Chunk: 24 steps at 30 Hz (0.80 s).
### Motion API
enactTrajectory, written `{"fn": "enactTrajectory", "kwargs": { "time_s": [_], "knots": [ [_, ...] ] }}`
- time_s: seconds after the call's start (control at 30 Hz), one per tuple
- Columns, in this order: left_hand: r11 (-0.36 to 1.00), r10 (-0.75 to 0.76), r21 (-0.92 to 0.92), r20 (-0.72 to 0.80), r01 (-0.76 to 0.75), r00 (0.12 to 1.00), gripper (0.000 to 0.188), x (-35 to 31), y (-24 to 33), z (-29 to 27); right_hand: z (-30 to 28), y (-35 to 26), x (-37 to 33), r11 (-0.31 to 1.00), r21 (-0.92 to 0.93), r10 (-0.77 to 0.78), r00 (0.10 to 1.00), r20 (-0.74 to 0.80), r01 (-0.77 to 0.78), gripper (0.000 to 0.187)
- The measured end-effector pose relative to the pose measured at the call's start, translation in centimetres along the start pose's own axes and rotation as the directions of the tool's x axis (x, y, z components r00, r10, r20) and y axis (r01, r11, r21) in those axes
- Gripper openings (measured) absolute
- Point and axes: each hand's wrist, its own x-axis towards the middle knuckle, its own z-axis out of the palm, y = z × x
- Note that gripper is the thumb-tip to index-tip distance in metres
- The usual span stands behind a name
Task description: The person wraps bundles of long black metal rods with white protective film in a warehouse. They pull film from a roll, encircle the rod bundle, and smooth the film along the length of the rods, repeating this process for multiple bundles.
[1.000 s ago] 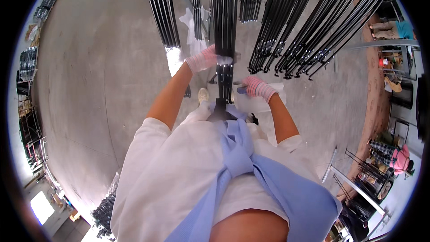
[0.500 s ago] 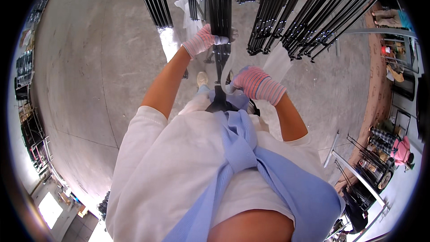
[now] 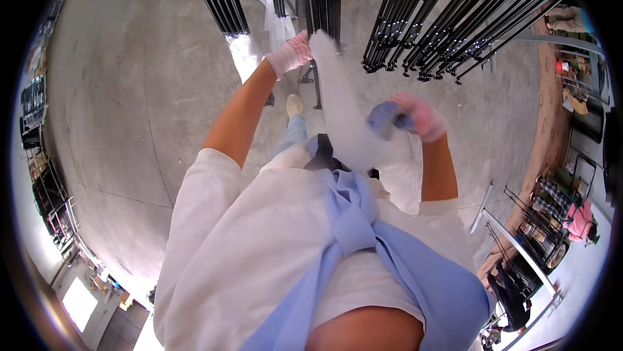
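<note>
Reaching the left hand (image 3: 291, 55) to the far-centre black tube bundle (image 3: 319, 0), with grip hidden by white film (image 3: 341, 104), so impossible to tell; curling the right hand (image 3: 418, 117) at the film's right side, too blurred to tell whether gripping.

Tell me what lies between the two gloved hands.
In the head view, a blurred whitish strip lies between the left hand and the right hand, with grey floor showing beside it.

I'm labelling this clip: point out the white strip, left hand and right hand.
White strip (image 3: 340, 101), head view: its blurred middle.
Left hand (image 3: 298, 50), head view: back of the striped glove.
Right hand (image 3: 417, 114), head view: pink part of the glove.
</note>
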Motion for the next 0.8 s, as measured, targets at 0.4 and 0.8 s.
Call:
{"fn": "enactTrajectory", "kwargs": {
  "time_s": [0.4, 0.8],
  "knots": [
    [0.972, -0.181, -0.156, -0.036, 0.174, 0.983, 0.038, -0.9, 0.7, 0.8, -2.1, 15.1, 5.6, 0.175, -0.975, 0.647, 0.762, 0.01, -0.136, 0.016],
    [0.807, -0.579, 0.037, 0.246, 0.59, 0.777, 0.045, -4.7, -6.2, -2.4, -4.5, 18.3, 6.2, 0.79, 0.027, 0.521, 0.648, -0.556, -0.612, 0.024]
  ]
}}
